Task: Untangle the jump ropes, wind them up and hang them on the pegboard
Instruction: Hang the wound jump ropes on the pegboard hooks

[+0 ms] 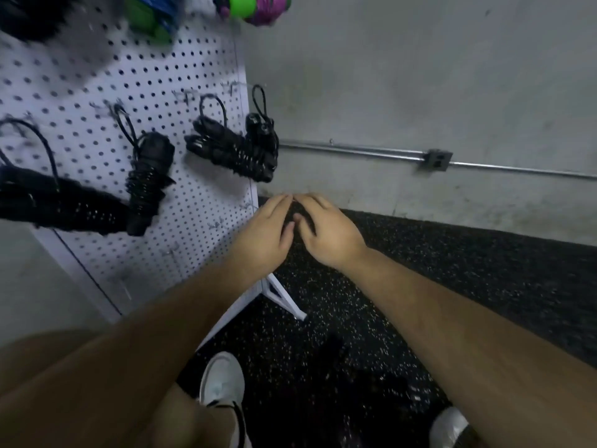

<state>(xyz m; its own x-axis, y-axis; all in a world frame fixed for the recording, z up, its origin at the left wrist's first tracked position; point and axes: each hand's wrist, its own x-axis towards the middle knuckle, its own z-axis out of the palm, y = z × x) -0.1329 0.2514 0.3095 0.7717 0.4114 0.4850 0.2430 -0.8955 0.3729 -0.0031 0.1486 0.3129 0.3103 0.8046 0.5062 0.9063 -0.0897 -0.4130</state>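
Four wound jump ropes [147, 176] hung on pegboard [193, 76].
Left hand [265, 231] and right hand [329, 236] touched fingertips; whether pinching anything, cannot tell.

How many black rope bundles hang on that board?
4 on the pegboard: far-left bundle, second bundle beside it, third bundle and fourth bundle overlapping at the right edge. Blurred colourful things on top may be more.

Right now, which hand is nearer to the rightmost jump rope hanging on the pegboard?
Left. The left hand is just below the rightmost jump rope; the right hand is farther right.
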